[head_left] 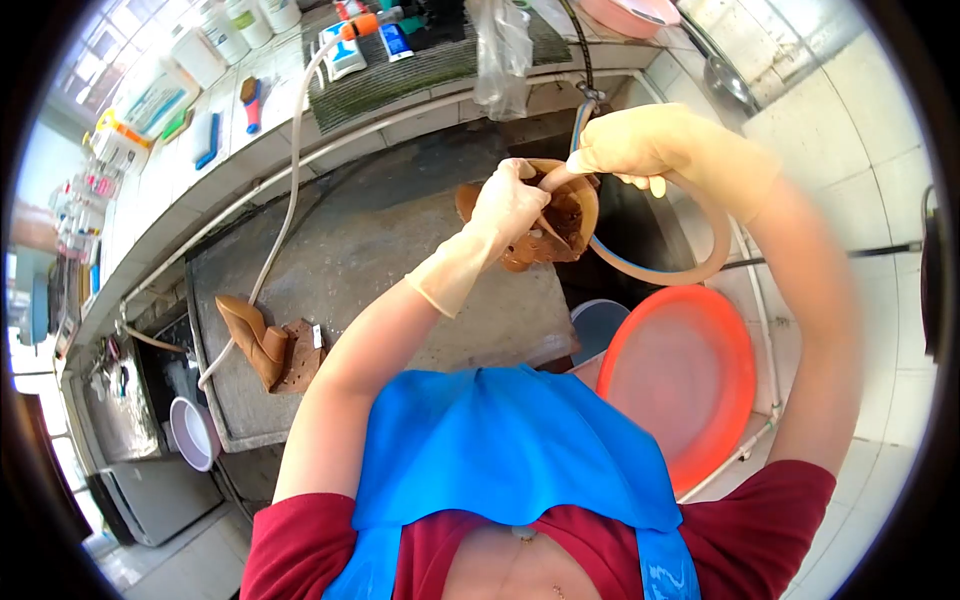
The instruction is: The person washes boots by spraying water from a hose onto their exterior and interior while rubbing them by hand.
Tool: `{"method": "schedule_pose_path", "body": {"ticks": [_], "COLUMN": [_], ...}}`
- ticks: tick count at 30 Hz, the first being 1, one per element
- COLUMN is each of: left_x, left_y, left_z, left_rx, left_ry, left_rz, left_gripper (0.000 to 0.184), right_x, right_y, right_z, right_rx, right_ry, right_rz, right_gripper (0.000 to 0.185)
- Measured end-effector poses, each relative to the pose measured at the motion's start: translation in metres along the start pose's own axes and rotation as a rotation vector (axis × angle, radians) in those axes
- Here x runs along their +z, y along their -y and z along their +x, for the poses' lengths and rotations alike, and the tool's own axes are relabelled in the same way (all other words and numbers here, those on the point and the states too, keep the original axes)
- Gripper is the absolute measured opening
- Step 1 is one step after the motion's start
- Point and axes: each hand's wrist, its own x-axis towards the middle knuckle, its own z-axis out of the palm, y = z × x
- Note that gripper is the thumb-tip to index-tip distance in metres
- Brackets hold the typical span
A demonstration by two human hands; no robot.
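A brown leather boot [580, 215], wet and dark inside, is tilted over the right end of the grey work slab. My left hand [505, 200], in a thin pale glove, grips the boot's upper edge with the fingers closed. In a similar glove, my right hand [630, 145] is closed around a pinkish hose [640, 272] with a blue stripe, near its end. The hose end points into the boot opening; its tip is hidden. The matching brown shoe [255, 335] lies on the slab at left, its perforated flap spread out and a small white tag showing.
A red-rimmed basin [745, 345] and a grey bucket [597, 330] stand at the right. Along the back ledge are bottles [195, 55], brushes [251, 105] and tubes [396, 42]. A thin pale hose [292, 200] crosses the slab [480, 320]. A plastic bag [500, 60] hangs from the ledge.
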Motion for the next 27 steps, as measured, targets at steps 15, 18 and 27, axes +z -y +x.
{"method": "schedule_pose_path", "body": {"ticks": [15,18,27], "left_x": [-0.034,-0.034,-0.035], "left_y": [0.018,0.012,-0.002], "left_z": [-0.029,-0.028,-0.026], "left_rx": [0.006,-0.127,-0.156], "left_ry": [0.042,0.097,0.137], "left_rz": [0.215,0.152,0.219], "left_gripper": [0.066,0.073,0.066], "right_x": [0.011,0.027,0.022], "right_y": [0.017,-0.005,-0.04], "right_z": [-0.041,-0.036,-0.078], "right_rx": [-0.156,-0.262,-0.091], "right_ry": [0.064,-0.214,-0.123], "right_rz": [-0.12,-0.005,-0.008], "right_gripper": [0.044,0.038,0.038]}}
